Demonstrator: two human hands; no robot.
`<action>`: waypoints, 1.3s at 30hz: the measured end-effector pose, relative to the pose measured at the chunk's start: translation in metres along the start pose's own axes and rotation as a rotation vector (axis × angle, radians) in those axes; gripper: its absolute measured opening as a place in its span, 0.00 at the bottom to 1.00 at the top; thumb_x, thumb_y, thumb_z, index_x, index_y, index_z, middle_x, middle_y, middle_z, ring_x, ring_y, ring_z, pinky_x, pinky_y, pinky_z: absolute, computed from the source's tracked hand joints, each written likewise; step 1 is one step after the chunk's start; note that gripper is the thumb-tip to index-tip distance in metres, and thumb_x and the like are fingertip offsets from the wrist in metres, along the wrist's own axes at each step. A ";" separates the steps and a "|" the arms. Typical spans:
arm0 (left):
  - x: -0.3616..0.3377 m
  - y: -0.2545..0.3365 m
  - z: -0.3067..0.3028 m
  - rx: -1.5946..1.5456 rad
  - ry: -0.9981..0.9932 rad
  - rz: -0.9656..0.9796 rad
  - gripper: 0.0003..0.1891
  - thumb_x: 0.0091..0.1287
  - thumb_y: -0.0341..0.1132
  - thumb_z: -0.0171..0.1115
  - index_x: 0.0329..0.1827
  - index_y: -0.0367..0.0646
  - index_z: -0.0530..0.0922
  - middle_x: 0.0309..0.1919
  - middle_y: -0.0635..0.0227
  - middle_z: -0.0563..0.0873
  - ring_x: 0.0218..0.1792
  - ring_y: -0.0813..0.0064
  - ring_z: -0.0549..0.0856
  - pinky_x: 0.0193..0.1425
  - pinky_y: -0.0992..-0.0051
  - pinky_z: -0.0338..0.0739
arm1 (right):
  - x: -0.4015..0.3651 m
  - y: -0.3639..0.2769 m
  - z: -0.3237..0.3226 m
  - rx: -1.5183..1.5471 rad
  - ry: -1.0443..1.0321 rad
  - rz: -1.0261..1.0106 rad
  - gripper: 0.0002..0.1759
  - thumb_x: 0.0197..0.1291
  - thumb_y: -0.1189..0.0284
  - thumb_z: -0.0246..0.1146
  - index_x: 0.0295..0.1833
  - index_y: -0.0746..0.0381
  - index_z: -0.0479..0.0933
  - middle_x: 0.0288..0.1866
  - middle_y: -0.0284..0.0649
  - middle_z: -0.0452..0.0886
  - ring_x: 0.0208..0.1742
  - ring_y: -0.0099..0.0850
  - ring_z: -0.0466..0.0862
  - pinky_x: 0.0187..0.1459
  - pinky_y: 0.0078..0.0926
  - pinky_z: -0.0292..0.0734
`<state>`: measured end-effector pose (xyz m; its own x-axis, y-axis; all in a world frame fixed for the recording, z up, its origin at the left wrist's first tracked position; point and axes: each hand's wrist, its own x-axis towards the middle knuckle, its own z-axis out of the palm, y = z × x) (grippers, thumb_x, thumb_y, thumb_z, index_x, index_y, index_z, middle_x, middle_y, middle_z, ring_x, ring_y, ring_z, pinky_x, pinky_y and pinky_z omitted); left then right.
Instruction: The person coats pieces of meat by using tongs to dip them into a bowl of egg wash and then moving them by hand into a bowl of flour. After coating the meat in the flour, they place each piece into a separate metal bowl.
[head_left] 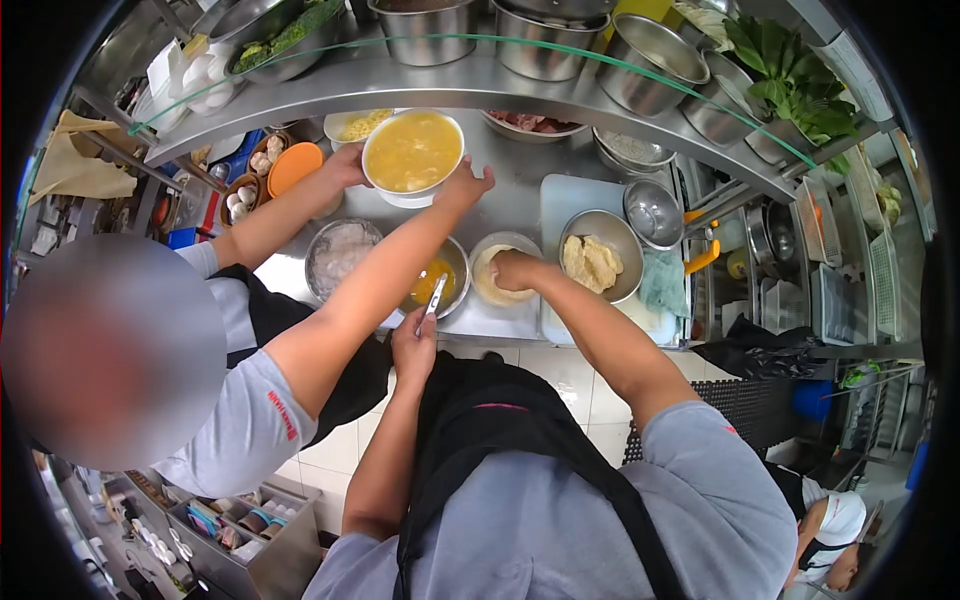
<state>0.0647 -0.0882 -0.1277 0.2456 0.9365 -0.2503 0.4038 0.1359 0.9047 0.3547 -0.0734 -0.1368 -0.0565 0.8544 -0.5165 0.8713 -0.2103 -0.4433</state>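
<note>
Tongs [434, 300] are gripped by left fingers [411, 330], seemingly tilted to reach egg [424, 281].
Right fingers [499, 277] are dipped in powder [484, 268]; closure cannot be told.

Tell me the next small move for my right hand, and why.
Probably lift the right hand slightly from the tub: its fingers are down in the pale contents, hiding whether they hold anything. The left hand grips a utensil over the bowl of yellow liquid alongside, so checking first seems sensible.
</note>
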 end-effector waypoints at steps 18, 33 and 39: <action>0.003 0.010 0.008 -0.061 0.005 0.032 0.17 0.74 0.38 0.64 0.57 0.33 0.84 0.44 0.51 0.91 0.45 0.66 0.90 0.55 0.68 0.80 | -0.031 -0.023 -0.021 -0.090 0.092 0.081 0.27 0.53 0.71 0.67 0.62 0.64 0.80 0.60 0.54 0.82 0.62 0.52 0.82 0.65 0.46 0.78; 0.003 0.012 0.008 -0.063 0.001 0.112 0.17 0.77 0.38 0.63 0.60 0.33 0.83 0.33 0.72 0.85 0.30 0.84 0.79 0.37 0.78 0.75 | 0.000 -0.007 -0.008 0.015 0.075 0.043 0.21 0.59 0.70 0.61 0.56 0.67 0.82 0.56 0.60 0.85 0.60 0.55 0.84 0.62 0.49 0.79; 0.002 0.026 0.005 -0.101 0.004 0.066 0.18 0.75 0.38 0.64 0.58 0.31 0.83 0.39 0.59 0.91 0.41 0.73 0.87 0.50 0.71 0.80 | 0.008 -0.005 0.007 0.041 0.210 -0.006 0.16 0.57 0.72 0.61 0.50 0.67 0.80 0.52 0.61 0.85 0.56 0.58 0.84 0.60 0.51 0.79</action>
<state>0.0805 -0.0848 -0.1061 0.2651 0.9459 -0.1874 0.2954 0.1053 0.9495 0.3468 -0.0688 -0.1436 0.0444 0.9350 -0.3518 0.8504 -0.2202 -0.4778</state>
